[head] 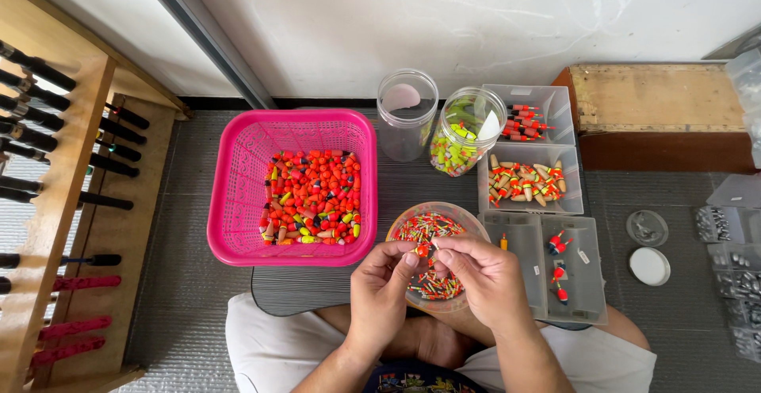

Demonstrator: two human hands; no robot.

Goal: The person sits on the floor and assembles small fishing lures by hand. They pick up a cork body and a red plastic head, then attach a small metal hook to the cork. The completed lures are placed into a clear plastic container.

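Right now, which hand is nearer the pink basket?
Left. The left hand is just off the lower right corner of the pink basket; the right hand is farther right, over the round bowl of small floats.

Basket sits left of the round bowl; two jars stand behind; compartment trays lie right; rod rack far left.

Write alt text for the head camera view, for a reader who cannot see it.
Seen from above, a seated person's left hand and right hand pinch a small red and orange piece over a clear round bowl of thin striped sticks. Beyond it sit a pink basket of orange floats, two clear jars and compartment trays.
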